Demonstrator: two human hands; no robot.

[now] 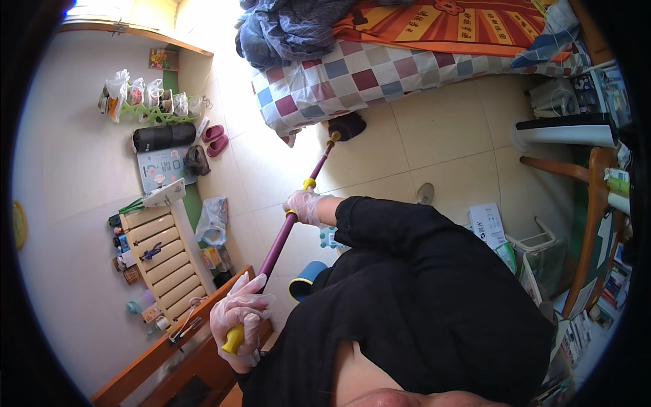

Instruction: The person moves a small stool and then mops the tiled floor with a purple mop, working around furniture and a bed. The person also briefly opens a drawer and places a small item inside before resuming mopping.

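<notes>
A mop with a purple pole (277,244) runs slantwise from the lower left up to its dark, shaggy head (348,127), which rests on the tiled floor by the edge of the bed. My left hand (241,320), in a clear plastic glove, is wrapped round the pole's top end, with the yellow end cap showing beneath the fingers. Farther down the pole, my right hand (305,206), gloved too, grips it between two yellow collars. Part of the mop head is hidden beneath the hanging checked bed sheet (325,91).
Pink slippers (216,141), a black bag (197,160) and a plastic bag (211,221) lie along the left wall. A blue bin (307,280) stands close to my body. A wooden chair (592,219) and a storage box (541,264) are at right.
</notes>
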